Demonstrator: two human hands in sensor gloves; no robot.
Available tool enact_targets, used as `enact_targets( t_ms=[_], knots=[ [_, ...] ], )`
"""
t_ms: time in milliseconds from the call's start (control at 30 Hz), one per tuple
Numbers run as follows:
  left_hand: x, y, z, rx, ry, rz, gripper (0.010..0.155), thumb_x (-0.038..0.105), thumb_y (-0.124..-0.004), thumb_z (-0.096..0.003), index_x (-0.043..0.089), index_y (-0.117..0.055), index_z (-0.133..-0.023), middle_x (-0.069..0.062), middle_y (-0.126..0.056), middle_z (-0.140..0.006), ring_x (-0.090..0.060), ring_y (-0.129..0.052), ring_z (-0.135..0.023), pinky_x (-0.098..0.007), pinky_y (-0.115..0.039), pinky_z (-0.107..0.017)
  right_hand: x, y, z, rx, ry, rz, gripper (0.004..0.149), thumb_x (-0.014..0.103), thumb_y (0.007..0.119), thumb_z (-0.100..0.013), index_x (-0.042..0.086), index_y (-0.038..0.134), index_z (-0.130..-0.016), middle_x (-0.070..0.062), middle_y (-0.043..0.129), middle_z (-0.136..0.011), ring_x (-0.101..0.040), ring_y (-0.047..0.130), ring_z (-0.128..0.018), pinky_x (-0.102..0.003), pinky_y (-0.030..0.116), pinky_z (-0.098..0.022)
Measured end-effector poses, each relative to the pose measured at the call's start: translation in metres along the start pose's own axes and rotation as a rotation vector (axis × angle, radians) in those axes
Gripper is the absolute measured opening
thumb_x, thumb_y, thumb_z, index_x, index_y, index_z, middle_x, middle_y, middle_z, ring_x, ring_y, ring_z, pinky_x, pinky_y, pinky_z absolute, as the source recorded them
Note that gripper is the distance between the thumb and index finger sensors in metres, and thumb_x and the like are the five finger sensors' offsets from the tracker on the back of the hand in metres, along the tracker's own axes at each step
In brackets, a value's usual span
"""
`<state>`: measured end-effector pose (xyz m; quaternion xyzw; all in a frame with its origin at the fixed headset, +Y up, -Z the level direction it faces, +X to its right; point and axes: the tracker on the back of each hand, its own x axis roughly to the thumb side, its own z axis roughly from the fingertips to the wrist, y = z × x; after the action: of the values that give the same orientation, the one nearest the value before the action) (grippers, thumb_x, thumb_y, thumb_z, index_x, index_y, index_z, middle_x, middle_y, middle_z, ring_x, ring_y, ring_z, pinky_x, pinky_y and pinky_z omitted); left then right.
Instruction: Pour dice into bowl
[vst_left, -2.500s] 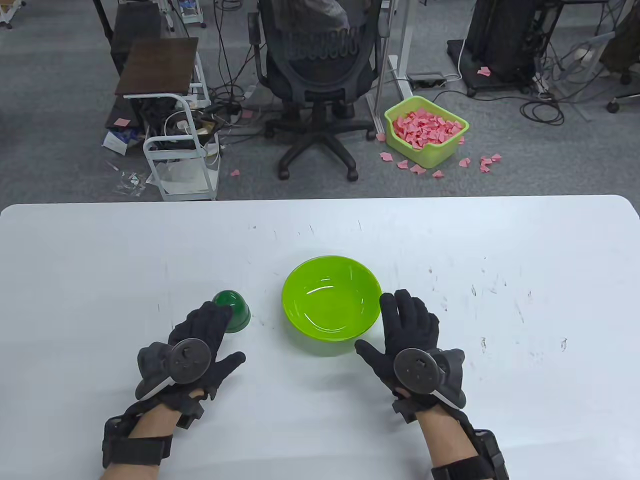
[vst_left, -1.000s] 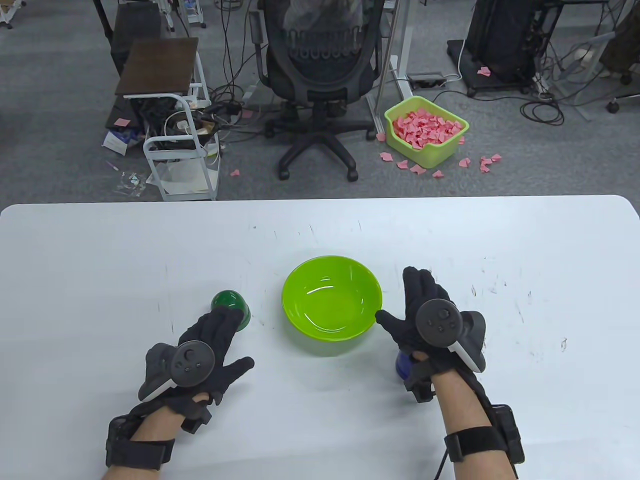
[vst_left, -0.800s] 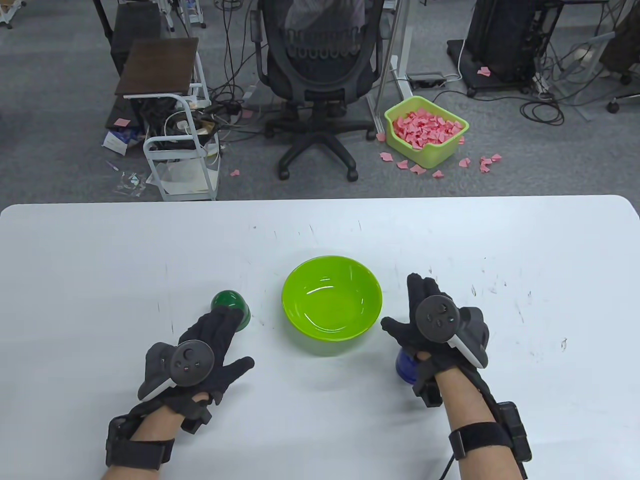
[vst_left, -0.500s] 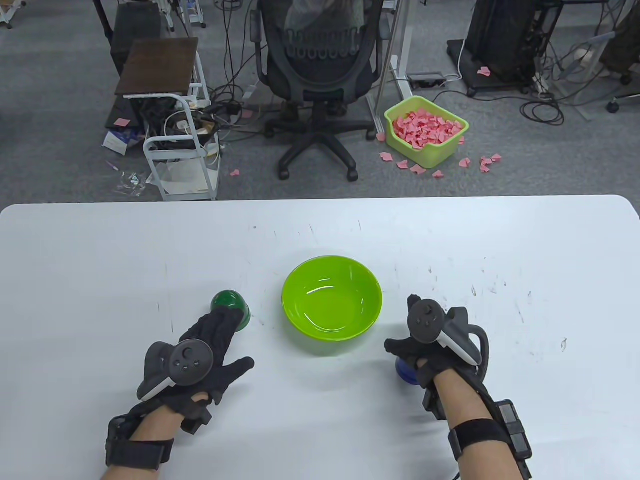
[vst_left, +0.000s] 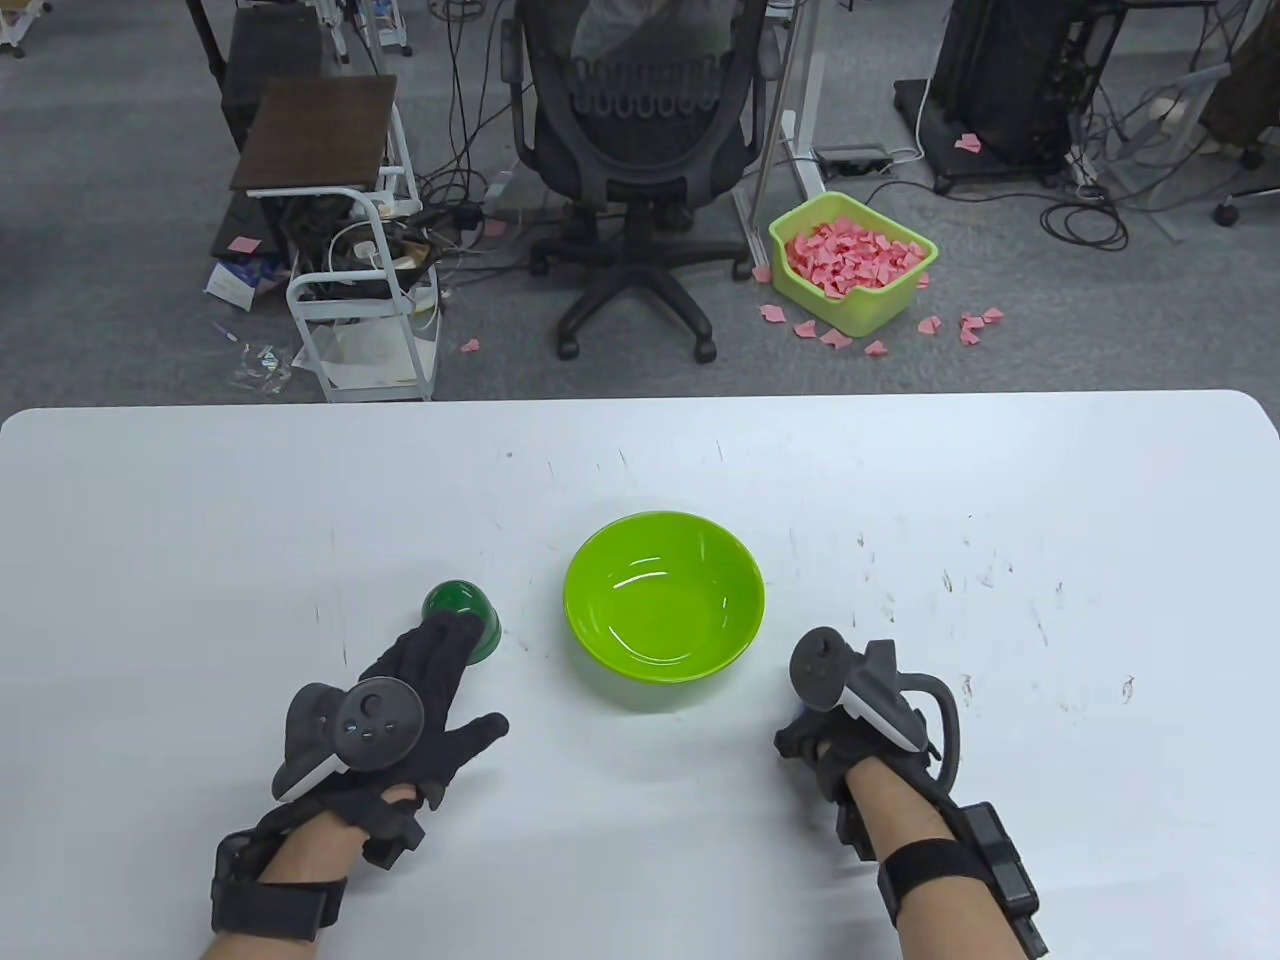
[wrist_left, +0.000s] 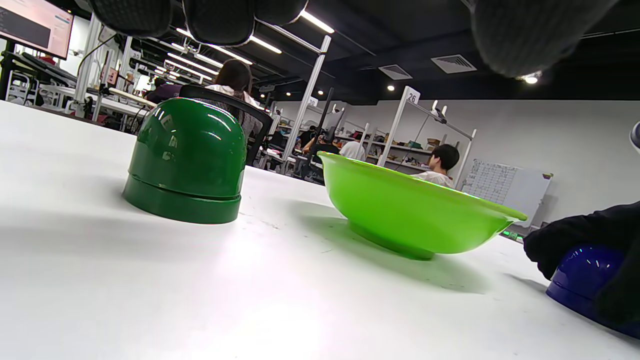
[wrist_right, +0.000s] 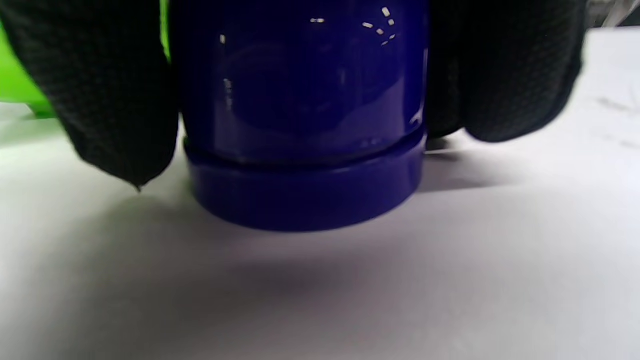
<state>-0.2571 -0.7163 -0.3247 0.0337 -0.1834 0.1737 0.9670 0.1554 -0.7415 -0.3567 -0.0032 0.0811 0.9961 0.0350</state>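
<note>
since the earlier frame the right hand (vst_left: 850, 735) had dropped back from beside the bowl (vst_left: 664, 594) and closed round the upright blue cup (wrist_right: 302, 120) just right of the bowl, while the left hand (vst_left: 400, 700) lay open, fingertips by the green cup (vst_left: 462, 612) left of it.

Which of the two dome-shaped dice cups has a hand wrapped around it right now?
The blue dice cup, right of the lime bowl: the right hand grips its sides. The green dice cup stands free; the left hand is flat, not gripping it.
</note>
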Motion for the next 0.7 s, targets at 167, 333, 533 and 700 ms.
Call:
enact_targets(
  t_ms=[167, 333, 533, 700],
  knots=[
    [0.001, 0.000, 0.000, -0.001, -0.006, 0.001, 0.094, 0.068, -0.076, -0.0421, 0.035, -0.021, -0.111, -0.011, -0.037, -0.119, -0.041, -0.053, -0.109, -0.065, -0.056, -0.077, 0.002, 0.001, 0.001, -0.012, -0.006, 0.019, 0.102, 0.049, 0.103, -0.036, 0.004, 0.049, -0.111, -0.033, 0.068, -0.107, -0.059, 0.091, -0.070, -0.060, 0.092, -0.045],
    [0.003, -0.003, -0.001, -0.005, -0.029, 0.029, 0.096, 0.069, -0.076, -0.0417, 0.033, -0.020, -0.111, -0.011, -0.037, -0.119, -0.040, -0.053, -0.110, -0.065, -0.056, -0.077, 0.001, 0.002, 0.006, -0.064, -0.029, 0.016, 0.100, 0.049, 0.103, -0.036, 0.003, 0.052, -0.109, -0.030, 0.072, -0.103, -0.059, 0.092, -0.068, -0.059, 0.093, -0.044],
    [0.005, -0.005, -0.001, -0.002, -0.060, 0.089, 0.098, 0.068, -0.077, -0.0415, 0.028, -0.021, -0.111, -0.010, -0.037, -0.119, -0.040, -0.053, -0.110, -0.065, -0.055, -0.077, 0.009, -0.012, 0.016, -0.085, -0.114, 0.064, 0.099, 0.049, 0.103, -0.036, 0.003, 0.054, -0.108, -0.029, 0.073, -0.103, -0.059, 0.093, -0.067, -0.059, 0.093, -0.044],
    [0.010, -0.005, -0.001, 0.002, -0.115, 0.177, 0.101, 0.068, -0.079, -0.0403, 0.025, -0.020, -0.110, -0.009, -0.037, -0.119, -0.039, -0.051, -0.111, -0.066, -0.054, -0.078, 0.027, -0.048, 0.033, -0.133, -0.206, 0.036, 0.099, 0.049, 0.103, -0.036, 0.003, 0.054, -0.109, -0.029, 0.072, -0.104, -0.060, 0.092, -0.067, -0.059, 0.093, -0.043]
  ],
)
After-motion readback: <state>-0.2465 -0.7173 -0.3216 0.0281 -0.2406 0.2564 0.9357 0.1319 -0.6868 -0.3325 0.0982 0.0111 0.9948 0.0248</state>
